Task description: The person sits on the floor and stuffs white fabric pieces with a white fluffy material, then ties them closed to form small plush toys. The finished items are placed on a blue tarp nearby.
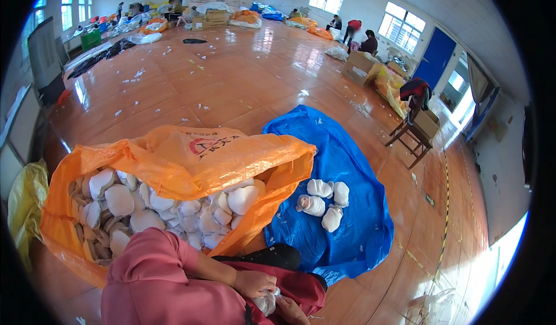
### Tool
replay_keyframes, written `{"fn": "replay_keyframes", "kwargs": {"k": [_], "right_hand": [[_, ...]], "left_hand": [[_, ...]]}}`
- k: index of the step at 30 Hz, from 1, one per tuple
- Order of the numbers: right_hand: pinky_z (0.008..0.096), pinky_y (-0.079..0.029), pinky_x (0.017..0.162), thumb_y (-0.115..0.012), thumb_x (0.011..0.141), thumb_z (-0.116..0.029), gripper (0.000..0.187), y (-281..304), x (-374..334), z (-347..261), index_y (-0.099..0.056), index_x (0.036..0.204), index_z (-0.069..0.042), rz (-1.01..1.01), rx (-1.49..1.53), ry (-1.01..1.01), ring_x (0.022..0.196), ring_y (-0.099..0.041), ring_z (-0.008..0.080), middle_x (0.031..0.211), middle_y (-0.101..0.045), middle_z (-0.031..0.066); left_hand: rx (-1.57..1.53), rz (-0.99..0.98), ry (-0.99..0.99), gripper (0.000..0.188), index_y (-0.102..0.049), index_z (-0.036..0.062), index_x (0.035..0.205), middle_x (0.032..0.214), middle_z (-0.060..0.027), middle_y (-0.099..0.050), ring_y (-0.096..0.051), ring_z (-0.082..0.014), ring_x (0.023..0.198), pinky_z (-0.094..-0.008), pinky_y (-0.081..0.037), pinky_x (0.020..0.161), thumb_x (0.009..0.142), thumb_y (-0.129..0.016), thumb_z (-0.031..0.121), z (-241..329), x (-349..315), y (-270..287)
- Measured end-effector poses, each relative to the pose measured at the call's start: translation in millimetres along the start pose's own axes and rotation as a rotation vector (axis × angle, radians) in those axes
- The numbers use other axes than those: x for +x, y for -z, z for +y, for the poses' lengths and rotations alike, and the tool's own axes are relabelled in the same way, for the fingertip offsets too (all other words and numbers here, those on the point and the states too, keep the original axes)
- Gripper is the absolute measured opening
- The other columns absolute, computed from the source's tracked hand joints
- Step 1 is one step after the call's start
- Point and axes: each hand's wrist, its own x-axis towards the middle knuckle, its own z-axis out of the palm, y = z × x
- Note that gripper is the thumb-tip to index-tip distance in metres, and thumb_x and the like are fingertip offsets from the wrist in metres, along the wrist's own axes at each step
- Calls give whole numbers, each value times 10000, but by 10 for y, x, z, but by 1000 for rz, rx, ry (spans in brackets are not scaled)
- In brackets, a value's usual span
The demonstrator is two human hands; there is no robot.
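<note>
Glossy tiled floor (243, 93), orange sack (174, 157), blue sheet (356, 238)

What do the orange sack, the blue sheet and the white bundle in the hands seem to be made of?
Orange sack: probably plastic, fairly glossy, with stiff shiny creases. Blue sheet: likely plastic, glossy wrinkles catching light. White bundle: crumpled, perhaps cloth or thin film; unclear.

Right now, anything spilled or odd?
Yes. White scraps litter the floor beyond the orange bag, loose rather than contained. One bundle on the blue sheet has a pinkish-brown patch at its end; the other three look plain white.
</note>
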Motion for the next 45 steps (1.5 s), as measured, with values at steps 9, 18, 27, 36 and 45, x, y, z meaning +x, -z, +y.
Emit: {"fn": "replay_keyframes", "kwargs": {"k": [9, 18, 27, 36, 45], "right_hand": [[218, -277, 470, -459, 1012, -305, 301, -178, -294, -265, -636, 1120, -88, -5, 121, 13, 511, -361, 56, 651, -432, -69], [306, -520, 677, -738, 744, -44, 273, -420, -210, -130, -612, 985, -27, 445, -516, 482, 773, -637, 146, 856, -668, 46], [255, -253, 399, -452, 941, -211, 256, -905, -289, -526, -451, 692, -151, 388, 943, 245, 420, -306, 93, 540, -369, -37], [246, -276, 428, -483, 959, -209, 302, -776, -676, -494, -494, 680, -95, 228, 496, 186, 459, -367, 80, 570, -448, -20], [259, -494, 828, -663, 877, -18, 95, -577, -580, -952, -675, 971, -7, 604, -183, 466, 919, -618, 129, 963, -656, 33]], "left_hand": [[115, -179, -48, 269, -679, 61, 1058, 977, -151, -542, -581, -337, 898, -429, -475, 766, 833, -626, 198, 58, 203, 58], [454, -224, 242, 494, -647, 130, 1134, 1056, -167, -569, -640, -366, 907, -476, -538, 749, 755, -724, 437, 456, 425, 106], [525, -17, 64, 383, -675, 168, 1118, 1107, -183, -546, -617, -354, 940, -464, -535, 700, 799, -639, 376, 298, 73, 4], [347, 61, -179, 339, -659, 207, 1151, 1141, -163, -536, -597, -340, 982, -434, -511, 787, 814, -667, 238, 112, -90, 105], [343, 44, -174, 266, -674, 219, 1148, 1172, -208, -543, -590, -376, 1036, -445, -494, 879, 897, -583, 208, 156, -45, 80]]}}
